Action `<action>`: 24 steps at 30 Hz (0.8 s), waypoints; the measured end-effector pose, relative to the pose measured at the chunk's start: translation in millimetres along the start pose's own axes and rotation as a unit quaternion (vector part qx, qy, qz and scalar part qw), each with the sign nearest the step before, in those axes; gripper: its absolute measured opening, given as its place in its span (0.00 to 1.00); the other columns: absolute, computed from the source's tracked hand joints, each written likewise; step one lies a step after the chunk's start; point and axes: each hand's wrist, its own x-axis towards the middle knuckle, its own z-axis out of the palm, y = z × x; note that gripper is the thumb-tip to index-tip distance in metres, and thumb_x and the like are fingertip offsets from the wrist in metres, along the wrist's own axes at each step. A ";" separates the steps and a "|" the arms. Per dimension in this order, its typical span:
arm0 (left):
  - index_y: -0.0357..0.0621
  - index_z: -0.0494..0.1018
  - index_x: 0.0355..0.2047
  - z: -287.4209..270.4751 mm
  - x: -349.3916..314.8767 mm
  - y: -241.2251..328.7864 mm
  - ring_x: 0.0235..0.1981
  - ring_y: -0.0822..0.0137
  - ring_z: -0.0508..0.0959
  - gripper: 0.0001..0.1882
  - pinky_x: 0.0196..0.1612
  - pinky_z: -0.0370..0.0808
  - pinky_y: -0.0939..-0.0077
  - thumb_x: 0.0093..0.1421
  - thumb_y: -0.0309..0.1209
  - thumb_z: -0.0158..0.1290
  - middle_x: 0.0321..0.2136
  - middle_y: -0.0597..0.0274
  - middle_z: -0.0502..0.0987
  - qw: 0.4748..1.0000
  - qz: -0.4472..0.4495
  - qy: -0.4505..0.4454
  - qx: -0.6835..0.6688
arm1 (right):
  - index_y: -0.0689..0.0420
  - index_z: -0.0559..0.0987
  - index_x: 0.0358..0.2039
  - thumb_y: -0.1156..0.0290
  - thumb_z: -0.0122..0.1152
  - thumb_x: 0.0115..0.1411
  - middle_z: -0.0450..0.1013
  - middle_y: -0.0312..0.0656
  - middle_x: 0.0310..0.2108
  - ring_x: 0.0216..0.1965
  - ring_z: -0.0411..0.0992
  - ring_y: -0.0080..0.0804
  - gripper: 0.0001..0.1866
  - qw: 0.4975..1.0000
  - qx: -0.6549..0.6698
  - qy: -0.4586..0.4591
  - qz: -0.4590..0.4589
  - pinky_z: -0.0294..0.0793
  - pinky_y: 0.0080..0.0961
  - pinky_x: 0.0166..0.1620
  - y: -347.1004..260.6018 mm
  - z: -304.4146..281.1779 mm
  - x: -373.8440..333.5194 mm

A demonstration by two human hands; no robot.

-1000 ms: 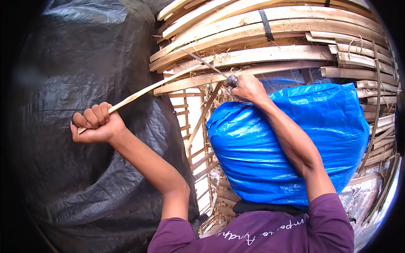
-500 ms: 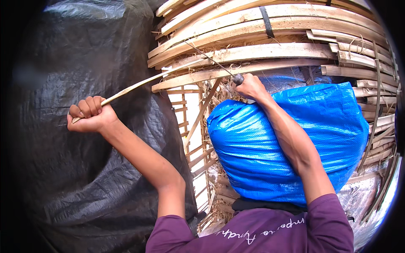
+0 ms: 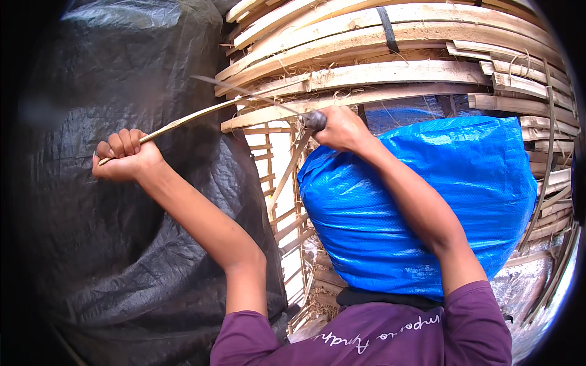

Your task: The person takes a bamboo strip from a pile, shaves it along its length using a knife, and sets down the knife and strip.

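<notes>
My left hand [image 3: 128,155] is wrapped round the near end of a thin, pale bamboo strip [image 3: 189,118], which runs up and right with a slight bend. In my right hand [image 3: 345,129] is a knife [image 3: 315,120] with a dark, rounded handle. Its long, narrow blade points left and crosses the strip near the lower slats, the tip reaching over the black sheet. Whether the edge touches the strip I cannot tell. Blue woven plastic sheeting [image 3: 421,201] lies over my lap, under my right forearm.
Stacked wooden slats [image 3: 403,73] fill the top and right, some bound with a black strap [image 3: 387,29]. Thin shavings cling among them. Black plastic sheeting [image 3: 122,244] hangs along the left. Between the sheets stands a slatted lattice [image 3: 268,161] with bright light behind.
My right hand has moved left and slightly nearer, sweeping the knife left so that its tip now reaches over the black sheet. My left hand has risen slightly, and the strip bows more.
</notes>
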 end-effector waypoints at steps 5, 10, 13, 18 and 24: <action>0.54 0.52 0.12 -7.9 15.6 -2.3 0.08 0.77 0.44 0.18 0.11 0.45 0.83 0.55 0.43 0.38 0.06 0.73 0.48 1.000 -0.014 0.004 -0.007 | 0.65 0.81 0.35 0.67 0.60 0.45 0.76 0.63 0.36 0.42 0.76 0.57 0.18 0.980 -0.044 0.014 0.196 0.75 0.46 0.48 63.6 -4.3 6.2; 0.54 0.51 0.12 1.7 37.1 -8.3 0.08 0.77 0.43 0.18 0.12 0.44 0.82 0.54 0.43 0.40 0.06 0.75 0.47 0.991 -0.059 -0.109 -0.041 | 0.64 0.81 0.32 0.65 0.60 0.45 0.76 0.64 0.34 0.39 0.76 0.58 0.17 0.988 -0.078 0.028 0.133 0.75 0.46 0.47 42.5 -9.5 -0.1; 0.55 0.51 0.12 -6.0 43.9 -9.1 0.08 0.78 0.43 0.19 0.12 0.44 0.82 0.54 0.43 0.41 0.05 0.75 0.47 0.980 -0.094 -0.160 -0.077 | 0.64 0.81 0.29 0.66 0.59 0.44 0.76 0.64 0.31 0.37 0.77 0.57 0.15 0.997 -0.068 -0.010 0.040 0.75 0.46 0.45 17.4 -19.1 -0.6; 0.55 0.49 0.11 -17.0 55.2 -7.0 0.08 0.78 0.43 0.19 0.12 0.44 0.82 0.53 0.43 0.41 0.05 0.76 0.47 0.953 -0.139 -0.237 -0.126 | 0.62 0.79 0.27 0.68 0.60 0.45 0.76 0.58 0.25 0.29 0.78 0.50 0.11 0.998 0.017 -0.041 0.039 0.75 0.41 0.36 27.7 -8.9 8.1; 0.55 0.48 0.11 -35.6 49.7 -6.6 0.07 0.78 0.43 0.19 0.12 0.45 0.82 0.54 0.42 0.40 0.05 0.76 0.47 0.958 -0.121 -0.232 -0.115 | 0.65 0.81 0.38 0.60 0.62 0.46 0.77 0.62 0.39 0.44 0.76 0.55 0.22 0.979 -0.062 -0.028 0.190 0.76 0.44 0.47 73.0 -13.2 2.2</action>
